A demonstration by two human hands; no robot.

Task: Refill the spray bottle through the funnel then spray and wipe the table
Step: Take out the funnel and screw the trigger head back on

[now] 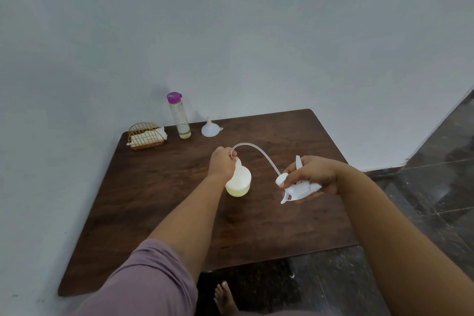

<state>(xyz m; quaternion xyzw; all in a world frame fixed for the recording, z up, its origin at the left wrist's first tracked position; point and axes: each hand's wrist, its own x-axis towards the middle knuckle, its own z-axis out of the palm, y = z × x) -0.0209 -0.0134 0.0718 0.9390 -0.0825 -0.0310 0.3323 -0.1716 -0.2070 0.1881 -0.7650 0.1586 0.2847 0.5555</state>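
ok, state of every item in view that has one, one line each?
spray bottle: upright on table, head off, a little yellowish liquid at the bottom.
spray head: off the bottle, gripped in right hand.
dip tube: curved, free end at the bottle neck.
left hand: grips the bottle neck.
glass bottle: upright, purple cap on, nearly empty.
funnel: unused, spout up on table.
napkin holder: holds white napkins.

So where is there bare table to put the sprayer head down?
Bare wood shows along the near edge of the table and right of the funnel. It is crowded at the far left: napkin holder, refill bottle, funnel.
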